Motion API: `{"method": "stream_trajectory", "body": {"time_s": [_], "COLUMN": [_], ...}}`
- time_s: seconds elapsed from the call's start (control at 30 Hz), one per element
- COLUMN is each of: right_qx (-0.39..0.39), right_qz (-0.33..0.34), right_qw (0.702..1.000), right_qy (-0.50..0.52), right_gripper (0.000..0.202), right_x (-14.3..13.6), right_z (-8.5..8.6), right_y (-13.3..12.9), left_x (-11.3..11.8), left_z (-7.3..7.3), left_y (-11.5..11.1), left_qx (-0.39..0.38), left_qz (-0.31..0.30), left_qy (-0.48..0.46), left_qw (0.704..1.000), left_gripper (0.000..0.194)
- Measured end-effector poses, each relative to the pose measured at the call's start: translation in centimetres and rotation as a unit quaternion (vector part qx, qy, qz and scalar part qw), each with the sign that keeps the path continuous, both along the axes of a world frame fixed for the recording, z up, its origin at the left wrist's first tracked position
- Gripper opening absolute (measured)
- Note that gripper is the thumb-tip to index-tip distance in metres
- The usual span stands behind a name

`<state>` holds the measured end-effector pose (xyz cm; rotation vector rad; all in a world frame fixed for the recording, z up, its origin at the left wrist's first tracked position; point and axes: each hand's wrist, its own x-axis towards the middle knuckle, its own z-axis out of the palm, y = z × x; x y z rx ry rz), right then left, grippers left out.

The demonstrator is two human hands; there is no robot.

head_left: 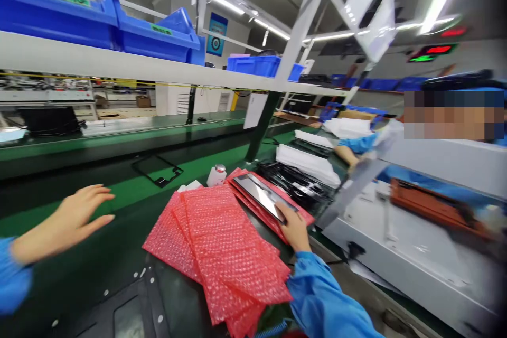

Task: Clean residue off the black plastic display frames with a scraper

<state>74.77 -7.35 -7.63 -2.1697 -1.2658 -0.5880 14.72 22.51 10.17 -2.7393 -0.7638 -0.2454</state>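
Observation:
My right hand (295,227) has its fingers closed on the near end of a flat glossy panel with a dark border (259,195). That panel lies on red bubble-wrap bags at the right of the bench. Beside it, nearer to me, a fanned stack of red bubble-wrap bags (222,243) covers the middle. My left hand (73,222) hovers over the green bench at the left, fingers spread, holding nothing. At the bottom left lies a black plastic housing (150,301) with a rectangular opening, partly out of view.
A thin black frame (158,170) lies on the green belt (130,190). A small white bottle (216,175) stands behind the bags. Black cables (293,182) and white sheets (307,163) lie at the right, near a co-worker's arm (350,153). Blue bins (158,37) sit on the overhead shelf.

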Motion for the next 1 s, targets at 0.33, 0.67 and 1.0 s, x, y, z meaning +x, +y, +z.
{"method": "stream_trajectory", "body": {"time_s": [0.33, 0.67, 1.0], "right_qx": [0.019, 0.044, 0.052], "right_qz": [0.061, 0.048, 0.024], "right_qw": [0.998, 0.998, 0.997], "right_qy": [-0.021, -0.021, -0.048], "right_gripper": [0.057, 0.049, 0.040], "right_x": [2.6, 1.1, -0.1], "right_z": [-1.8, -0.9, 1.4], "right_y": [0.1, -0.2, -0.6], "left_x": [20.3, 18.7, 2.7], "left_z": [-5.5, -3.4, 2.6], "left_y": [7.6, 9.9, 0.9], "left_qx": [-0.153, -0.220, -0.145], "left_qz": [0.237, 0.256, 0.037], "left_qy": [0.039, 0.099, 0.050], "left_qw": [0.959, 0.936, 0.987], "left_gripper": [0.063, 0.046, 0.059]}}
